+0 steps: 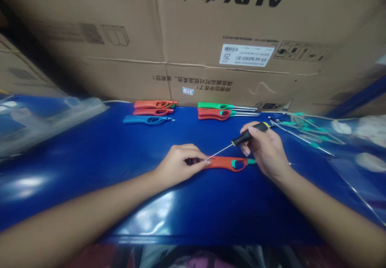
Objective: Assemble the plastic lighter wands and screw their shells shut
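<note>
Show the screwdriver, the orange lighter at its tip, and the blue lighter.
Screwdriver (241, 138): head view, its black handle.
Orange lighter (222, 162): head view, its body.
Blue lighter (136, 119): head view, its body.

Looks moderately dim, with hazy white glare on the blue tabletop (105, 151) at left and near the front edge. Darkens at the upper-left corner. Bends and smears toward the sides, blurring the plastic packaging (69, 117); sharpens around the centre.
</note>
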`<state>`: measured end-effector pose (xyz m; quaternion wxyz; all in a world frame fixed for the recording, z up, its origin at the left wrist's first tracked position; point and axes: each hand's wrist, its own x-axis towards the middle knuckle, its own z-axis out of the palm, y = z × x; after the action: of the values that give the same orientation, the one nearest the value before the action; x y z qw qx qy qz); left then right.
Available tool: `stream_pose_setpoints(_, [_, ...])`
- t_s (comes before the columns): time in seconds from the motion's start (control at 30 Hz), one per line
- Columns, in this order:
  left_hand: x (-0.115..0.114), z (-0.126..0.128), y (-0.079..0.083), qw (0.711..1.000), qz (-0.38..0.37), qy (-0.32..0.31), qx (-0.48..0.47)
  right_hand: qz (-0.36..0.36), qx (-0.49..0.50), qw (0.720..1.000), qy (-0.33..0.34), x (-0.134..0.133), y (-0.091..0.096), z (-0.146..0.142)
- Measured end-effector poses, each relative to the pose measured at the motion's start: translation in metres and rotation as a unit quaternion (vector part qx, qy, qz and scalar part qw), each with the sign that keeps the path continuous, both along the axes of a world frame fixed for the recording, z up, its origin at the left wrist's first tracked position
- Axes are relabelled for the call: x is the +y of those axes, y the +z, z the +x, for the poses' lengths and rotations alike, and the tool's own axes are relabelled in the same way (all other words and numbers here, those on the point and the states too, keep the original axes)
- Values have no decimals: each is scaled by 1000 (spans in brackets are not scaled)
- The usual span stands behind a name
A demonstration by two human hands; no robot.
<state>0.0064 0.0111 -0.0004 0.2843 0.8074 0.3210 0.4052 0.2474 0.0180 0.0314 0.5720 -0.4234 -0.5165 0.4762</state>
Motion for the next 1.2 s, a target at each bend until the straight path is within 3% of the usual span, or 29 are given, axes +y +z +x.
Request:
stream_pose_setpoints(0.6, [0,-1,-2,1000,-13,-6,5,48,-48,998,6,-4,2,0])
stream_pose_setpoints(0.93, [-1,-2,-2,1000,15,-10,21,81,-91,993,-9,-9,6,-1])
stream_pose_setpoints(1.2, [-2,-2,-2,996,59,-54,36,167,-175,969,46,-18,13,3])
